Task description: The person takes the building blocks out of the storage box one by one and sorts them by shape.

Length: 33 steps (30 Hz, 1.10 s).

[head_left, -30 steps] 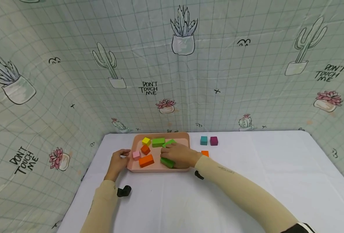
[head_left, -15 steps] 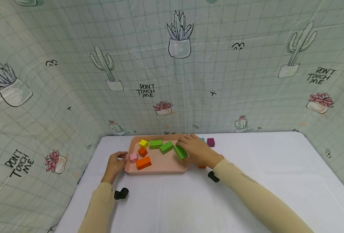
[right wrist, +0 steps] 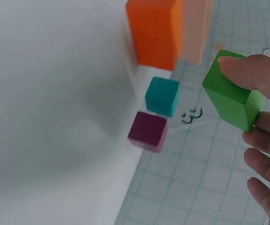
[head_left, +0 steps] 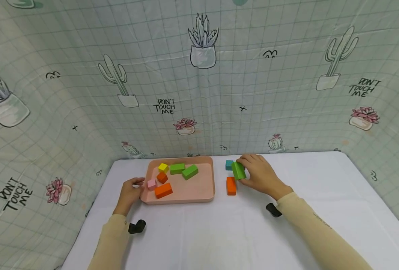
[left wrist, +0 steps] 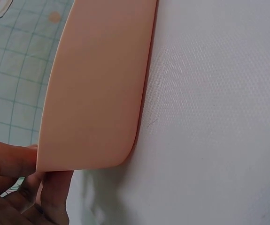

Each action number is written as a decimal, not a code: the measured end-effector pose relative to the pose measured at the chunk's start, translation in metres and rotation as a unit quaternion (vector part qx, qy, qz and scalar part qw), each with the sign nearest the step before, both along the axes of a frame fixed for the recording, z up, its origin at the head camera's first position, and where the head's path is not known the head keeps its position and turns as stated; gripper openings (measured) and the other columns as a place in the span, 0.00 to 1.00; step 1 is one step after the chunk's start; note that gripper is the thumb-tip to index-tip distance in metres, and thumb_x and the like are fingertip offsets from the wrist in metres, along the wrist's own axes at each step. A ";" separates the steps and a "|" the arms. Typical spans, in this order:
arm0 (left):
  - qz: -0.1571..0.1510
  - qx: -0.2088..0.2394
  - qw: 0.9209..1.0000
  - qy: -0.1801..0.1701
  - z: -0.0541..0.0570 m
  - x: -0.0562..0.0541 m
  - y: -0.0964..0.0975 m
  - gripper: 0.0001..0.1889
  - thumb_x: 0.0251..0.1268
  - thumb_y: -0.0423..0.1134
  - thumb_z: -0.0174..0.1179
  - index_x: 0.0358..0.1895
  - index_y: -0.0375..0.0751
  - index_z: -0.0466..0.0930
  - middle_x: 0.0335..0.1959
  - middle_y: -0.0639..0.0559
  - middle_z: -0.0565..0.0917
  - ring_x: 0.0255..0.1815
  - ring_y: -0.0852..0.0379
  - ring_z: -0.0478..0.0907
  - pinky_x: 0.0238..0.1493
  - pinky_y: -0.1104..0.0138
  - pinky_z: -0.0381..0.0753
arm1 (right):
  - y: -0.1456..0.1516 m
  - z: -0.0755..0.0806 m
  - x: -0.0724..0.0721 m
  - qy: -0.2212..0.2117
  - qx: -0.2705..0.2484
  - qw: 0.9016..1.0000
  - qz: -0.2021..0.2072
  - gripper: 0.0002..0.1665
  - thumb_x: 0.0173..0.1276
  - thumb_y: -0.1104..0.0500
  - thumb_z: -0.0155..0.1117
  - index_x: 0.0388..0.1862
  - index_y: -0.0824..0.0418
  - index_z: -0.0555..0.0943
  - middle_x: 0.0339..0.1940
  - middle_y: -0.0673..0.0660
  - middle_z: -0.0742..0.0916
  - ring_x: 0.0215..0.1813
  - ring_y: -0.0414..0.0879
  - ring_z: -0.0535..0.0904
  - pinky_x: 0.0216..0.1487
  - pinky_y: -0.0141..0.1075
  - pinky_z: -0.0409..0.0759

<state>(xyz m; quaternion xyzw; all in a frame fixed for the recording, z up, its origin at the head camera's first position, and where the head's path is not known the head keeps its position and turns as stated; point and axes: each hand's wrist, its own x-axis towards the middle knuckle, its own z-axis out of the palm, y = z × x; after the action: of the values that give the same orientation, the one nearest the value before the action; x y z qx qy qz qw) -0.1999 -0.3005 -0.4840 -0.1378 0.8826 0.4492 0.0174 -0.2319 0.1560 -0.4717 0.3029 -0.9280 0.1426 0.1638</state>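
In the head view my right hand holds a green rectangular block above the table, right of the tray. The right wrist view shows the thumb on one face of that block and fingers behind it. Close by are a teal cube and an orange rectangular block on the table. A purple cube shows only in the right wrist view. My left hand grips the left edge of the pink tray, its fingers about the wall in the left wrist view.
Inside the tray lie a yellow cube, two green blocks, an orange cube, a pink cube and an orange block. White cloth covers the table; a printed curtain stands behind.
My right hand has lifted a green block out of the tray and carried it right, over the table beside the teal cube. The left hand has stayed at the tray's edge.
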 end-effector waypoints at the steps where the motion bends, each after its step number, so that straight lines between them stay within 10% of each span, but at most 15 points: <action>1: 0.001 0.000 1.000 -0.001 0.000 0.000 0.000 0.20 0.71 0.26 0.52 0.63 0.22 0.78 0.57 0.27 0.79 0.36 0.50 0.76 0.33 0.72 0.76 | 0.004 -0.002 0.001 -0.001 -0.002 1.000 -0.005 0.39 0.51 0.56 0.88 0.61 0.65 0.83 0.58 0.61 0.86 0.58 0.59 0.79 0.65 0.54 0.77; 33: 0.003 -0.003 1.000 -0.013 0.001 0.001 0.002 0.20 0.75 0.28 0.53 0.66 0.24 0.77 0.59 0.27 0.78 0.40 0.49 0.73 0.34 0.73 0.76 | 0.018 -0.044 0.016 -0.066 0.034 0.997 -0.033 0.37 0.55 0.50 0.86 0.58 0.67 0.83 0.54 0.60 0.85 0.51 0.56 0.77 0.58 0.53 0.78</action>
<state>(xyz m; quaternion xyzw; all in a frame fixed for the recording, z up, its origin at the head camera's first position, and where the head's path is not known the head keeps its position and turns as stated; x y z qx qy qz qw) -0.1991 -0.2987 -0.4826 -0.1466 0.8829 0.4452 0.0270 -0.2155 0.1744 -0.5155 0.2671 -0.9507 0.1250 0.0962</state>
